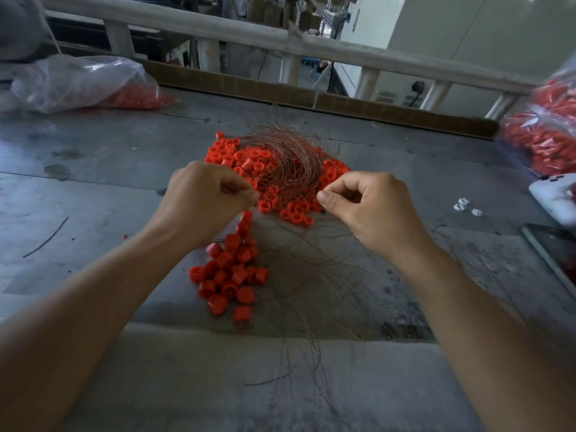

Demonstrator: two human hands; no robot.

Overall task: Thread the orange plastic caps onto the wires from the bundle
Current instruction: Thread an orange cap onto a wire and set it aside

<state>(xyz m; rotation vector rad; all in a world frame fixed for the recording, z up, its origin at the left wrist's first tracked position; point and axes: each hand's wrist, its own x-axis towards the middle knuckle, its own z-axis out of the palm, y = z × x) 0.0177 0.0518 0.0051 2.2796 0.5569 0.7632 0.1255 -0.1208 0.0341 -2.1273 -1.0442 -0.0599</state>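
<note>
Pinch grips at near edge of loose caps [249, 163]
Left hand [205, 198] pinches the top of a string of threaded caps [232, 269] that trails toward the body. Right hand [367, 204] is pinched thumb to forefinger; what it holds cannot be told. The loose caps and wire bundle [290, 151] lie just beyond and between both hands, equally near.

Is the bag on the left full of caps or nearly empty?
Nearly empty. The bag lies slack and flattened, with caps showing only along its lower right part.
</note>
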